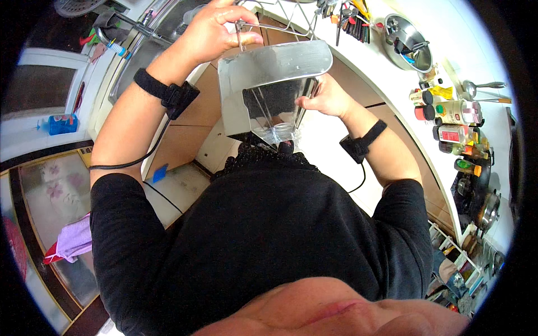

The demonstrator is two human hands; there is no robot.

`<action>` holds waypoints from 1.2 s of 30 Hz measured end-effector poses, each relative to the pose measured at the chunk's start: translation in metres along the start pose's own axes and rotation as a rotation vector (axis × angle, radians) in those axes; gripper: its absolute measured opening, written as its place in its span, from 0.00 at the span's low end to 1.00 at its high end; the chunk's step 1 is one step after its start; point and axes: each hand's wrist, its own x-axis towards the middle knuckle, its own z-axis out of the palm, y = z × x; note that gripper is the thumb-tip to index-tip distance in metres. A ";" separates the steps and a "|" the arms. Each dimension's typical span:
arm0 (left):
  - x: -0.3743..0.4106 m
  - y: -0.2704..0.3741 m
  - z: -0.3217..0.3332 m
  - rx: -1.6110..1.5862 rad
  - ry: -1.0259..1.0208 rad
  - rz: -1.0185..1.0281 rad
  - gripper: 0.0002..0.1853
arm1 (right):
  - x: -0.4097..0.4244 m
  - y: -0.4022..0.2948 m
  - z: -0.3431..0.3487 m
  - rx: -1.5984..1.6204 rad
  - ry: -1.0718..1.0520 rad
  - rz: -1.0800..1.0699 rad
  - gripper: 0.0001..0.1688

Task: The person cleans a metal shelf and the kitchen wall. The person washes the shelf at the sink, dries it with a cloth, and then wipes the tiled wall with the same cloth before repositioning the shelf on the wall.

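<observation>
A stainless-steel utensil holder point(275, 65) with a rounded upper rim is up in front of my torso, tilted. Wet streaks and drops show on its metal, and a dark opening with shiny inner walls faces me. Bent wire framework point(290, 19) rises from its far side. My left hand point(212, 31) pinches the wire at the left between thumb and fingers. On the right, my right hand point(330, 96) grips the holder's side wall, its thumb towards me and its fingers mostly hidden behind the metal.
At upper left is a sink point(132, 77) with a faucet point(134, 27). Along the right counter stand a steel pot point(407, 42) holding small items, several seasoning jars point(454, 134) and piled utensils point(353, 23). Cabinet doors point(185, 117) lie below. A blue bottle point(63, 124) stands at left.
</observation>
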 end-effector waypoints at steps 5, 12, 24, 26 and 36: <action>-0.009 0.010 -0.014 0.210 0.119 -0.087 0.27 | -0.007 0.008 0.032 0.178 0.133 0.012 0.23; -0.211 -0.109 0.018 0.000 -0.092 -0.684 0.35 | 0.004 0.007 0.083 0.250 0.255 -0.029 0.27; -0.454 -0.101 0.108 -0.842 -0.252 -1.843 0.44 | 0.045 -0.031 0.125 0.370 0.632 -0.145 0.25; -0.440 -0.084 0.110 -0.779 -0.209 -1.997 0.53 | 0.047 -0.040 0.121 0.392 0.671 -0.224 0.22; -0.445 -0.107 0.095 -1.246 0.189 -1.819 0.56 | -0.015 -0.110 0.126 0.686 0.948 -0.287 0.22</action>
